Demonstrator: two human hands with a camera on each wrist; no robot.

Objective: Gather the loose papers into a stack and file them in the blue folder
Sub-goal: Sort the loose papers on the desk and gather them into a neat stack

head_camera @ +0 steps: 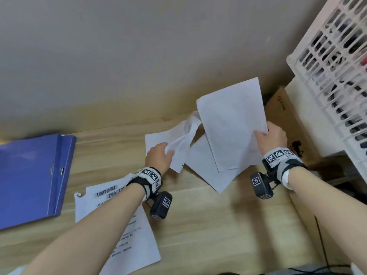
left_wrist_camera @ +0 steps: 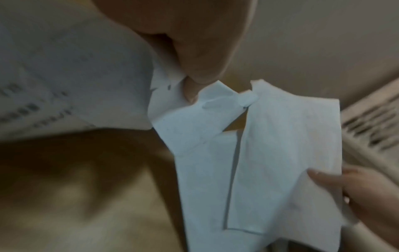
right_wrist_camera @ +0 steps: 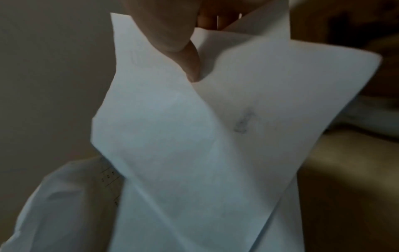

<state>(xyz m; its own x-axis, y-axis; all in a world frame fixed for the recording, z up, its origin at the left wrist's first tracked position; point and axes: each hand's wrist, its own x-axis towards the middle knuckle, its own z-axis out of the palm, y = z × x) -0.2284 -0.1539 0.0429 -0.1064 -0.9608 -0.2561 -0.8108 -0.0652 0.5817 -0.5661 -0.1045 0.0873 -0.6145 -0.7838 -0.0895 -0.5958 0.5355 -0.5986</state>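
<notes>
While my right hand [head_camera: 272,140] pinches two limp sheets [head_camera: 231,124] above the table [head_camera: 198,225] and my left hand [head_camera: 158,157] crumples another sheet [head_camera: 179,143], I judge edge grips safest, with the blue folder [head_camera: 31,179] lying far left

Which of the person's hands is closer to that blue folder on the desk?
The left. The left hand, pinching a crumpled sheet, is right of the blue folder, apart from it. The right hand, holding a flat sheet, is farther right still.
</notes>
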